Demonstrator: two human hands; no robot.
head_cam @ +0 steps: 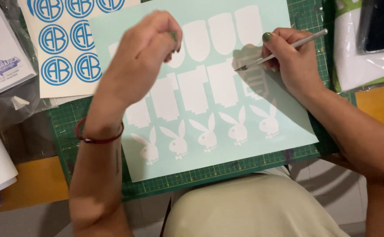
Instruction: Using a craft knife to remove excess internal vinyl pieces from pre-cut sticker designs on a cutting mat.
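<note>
Green cutting mat (pixel 227 169) under a pale mint vinyl sheet (pixel 288 127) of white cut shapes. Right hand (pixel 295 59), fingers (pixel 268 38) pinched on a slim silver craft knife (pixel 279 52), tip on the sheet just left of them. Left hand (pixel 146 48) curled loosely above the sheet, grip unclear. Blue-ringed sticker sheet (pixel 64 48) at upper left.

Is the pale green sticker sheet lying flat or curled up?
Flat: the sticker sheet lies spread on the green cutting mat, with its visible edges down.

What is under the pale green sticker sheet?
A green cutting mat lies under the sticker sheet. Its grid shows round the edges; the middle is covered.
</note>
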